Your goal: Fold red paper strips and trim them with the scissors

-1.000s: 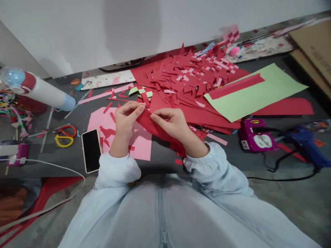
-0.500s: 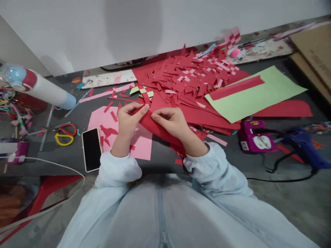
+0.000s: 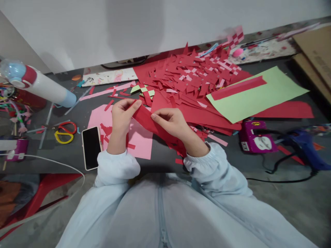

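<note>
A strip of red paper (image 3: pixel 144 117) stretches between my hands above the table, slanting down to the right. My left hand (image 3: pixel 122 119) pinches its upper left end between thumb and fingers. With thumb and forefinger, my right hand (image 3: pixel 170 122) grips its upper edge farther along. The strip's lower right part runs beneath my right wrist and is partly hidden. Under my left hand lies a pink sheet (image 3: pixel 142 144) strewn with red scraps. Just beyond my hands is a woven green and red paper piece (image 3: pixel 143 90).
A heap of cut red paper (image 3: pixel 181 72) spreads behind my hands. To the right lie a green sheet (image 3: pixel 240 103), a purple box (image 3: pixel 257 136) and a blue glue gun (image 3: pixel 302 144). Scissors (image 3: pixel 66 132), a phone (image 3: pixel 91 148) and a white bottle (image 3: pixel 46 86) are on the left.
My left hand has moved a little left, away from my right hand, and more of the red strip shows between them. My right hand has stayed nearly in place.
</note>
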A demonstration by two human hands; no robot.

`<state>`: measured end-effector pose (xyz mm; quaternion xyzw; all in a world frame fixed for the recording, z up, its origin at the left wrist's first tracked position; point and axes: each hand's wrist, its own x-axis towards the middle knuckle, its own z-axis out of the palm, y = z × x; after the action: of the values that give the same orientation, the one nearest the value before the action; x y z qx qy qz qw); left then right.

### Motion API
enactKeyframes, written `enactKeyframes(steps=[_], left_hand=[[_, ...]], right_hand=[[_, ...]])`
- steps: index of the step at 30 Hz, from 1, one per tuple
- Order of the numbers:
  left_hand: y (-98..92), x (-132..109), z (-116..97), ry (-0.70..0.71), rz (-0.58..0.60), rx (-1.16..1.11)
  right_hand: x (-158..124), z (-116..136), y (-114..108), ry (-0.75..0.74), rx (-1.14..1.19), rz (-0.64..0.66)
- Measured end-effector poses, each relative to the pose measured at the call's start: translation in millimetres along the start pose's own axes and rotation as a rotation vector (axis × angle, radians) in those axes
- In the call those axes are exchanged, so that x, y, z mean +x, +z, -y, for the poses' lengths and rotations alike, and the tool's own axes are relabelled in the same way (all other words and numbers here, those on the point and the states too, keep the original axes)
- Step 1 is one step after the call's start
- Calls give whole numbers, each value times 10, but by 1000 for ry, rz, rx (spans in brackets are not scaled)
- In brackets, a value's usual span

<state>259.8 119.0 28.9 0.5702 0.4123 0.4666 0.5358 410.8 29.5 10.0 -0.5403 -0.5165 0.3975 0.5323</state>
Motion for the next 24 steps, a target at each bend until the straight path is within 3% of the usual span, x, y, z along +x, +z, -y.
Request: enactKeyframes(steps=[4, 10, 16, 20, 24], left_hand=[[-64, 78, 47, -8, -70, -68], [-84, 79, 19, -21, -84, -156], [14, -30, -23, -190, 53, -296], [134, -109, 13, -278, 179, -230], [156, -109, 25, -270, 152, -238]], right_hand=[[5, 8, -18, 3, -37, 54], [14, -22, -33, 6, -43, 76], [30, -56, -11, -32, -42, -42], [40, -83, 2, -47, -24, -120], [57, -87, -12, -20, 28, -105]])
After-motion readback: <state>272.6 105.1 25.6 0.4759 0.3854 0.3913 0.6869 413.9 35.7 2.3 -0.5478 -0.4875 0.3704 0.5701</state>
